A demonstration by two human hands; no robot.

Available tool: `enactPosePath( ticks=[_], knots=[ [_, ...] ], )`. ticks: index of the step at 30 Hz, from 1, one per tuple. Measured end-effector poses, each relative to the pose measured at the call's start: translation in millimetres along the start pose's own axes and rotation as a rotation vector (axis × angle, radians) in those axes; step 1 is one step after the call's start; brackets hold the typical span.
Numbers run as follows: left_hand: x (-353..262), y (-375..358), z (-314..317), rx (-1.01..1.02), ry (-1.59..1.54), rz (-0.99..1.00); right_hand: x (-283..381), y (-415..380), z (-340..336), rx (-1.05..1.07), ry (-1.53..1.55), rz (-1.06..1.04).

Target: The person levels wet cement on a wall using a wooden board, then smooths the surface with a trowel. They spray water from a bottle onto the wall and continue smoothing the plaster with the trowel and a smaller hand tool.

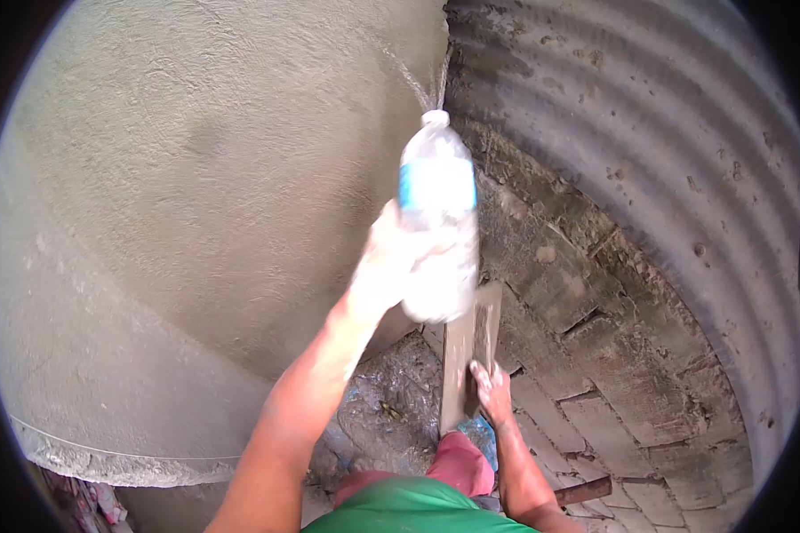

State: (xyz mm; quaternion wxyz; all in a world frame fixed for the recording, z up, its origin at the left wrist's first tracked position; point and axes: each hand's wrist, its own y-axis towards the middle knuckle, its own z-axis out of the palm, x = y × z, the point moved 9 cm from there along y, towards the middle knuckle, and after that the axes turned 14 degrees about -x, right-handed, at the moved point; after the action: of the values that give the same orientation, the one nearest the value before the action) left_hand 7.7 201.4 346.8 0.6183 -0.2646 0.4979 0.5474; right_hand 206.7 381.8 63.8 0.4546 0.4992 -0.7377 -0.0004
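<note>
Clear plastic bottle (436,213) with blue label, gripped by left hand (384,262), sprays water; right hand (492,391) clasps a float (469,351).

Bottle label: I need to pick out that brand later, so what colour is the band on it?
Blue, on the clear plastic bottle in the left hand; head view.
</note>
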Motion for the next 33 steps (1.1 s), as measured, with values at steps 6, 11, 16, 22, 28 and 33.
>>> enactPosePath(
  ticks=[6,11,16,22,28,33],
  knots=[
    [29,-112,-129,-0.326,0.087,-0.195,120,217,20,-0.307,0.034,-0.521],
    [86,-202,-212,-0.531,0.288,-0.245,258,383,-10,-0.250,0.475,-0.176],
    [117,-255,-225,-0.718,0.236,-0.380,239,438,72,-0.332,0.477,-0.181],
    [178,-289,-248,-0.941,0.019,-0.470,95,347,192,-0.274,0.217,-0.184],
    [241,-286,-271,-0.919,0.002,-0.624,-128,196,364,-0.059,0.387,0.175],
    [297,-296,-305,-0.908,-0.096,-0.532,-220,121,440,0.007,0.430,0.219]
  ],
)
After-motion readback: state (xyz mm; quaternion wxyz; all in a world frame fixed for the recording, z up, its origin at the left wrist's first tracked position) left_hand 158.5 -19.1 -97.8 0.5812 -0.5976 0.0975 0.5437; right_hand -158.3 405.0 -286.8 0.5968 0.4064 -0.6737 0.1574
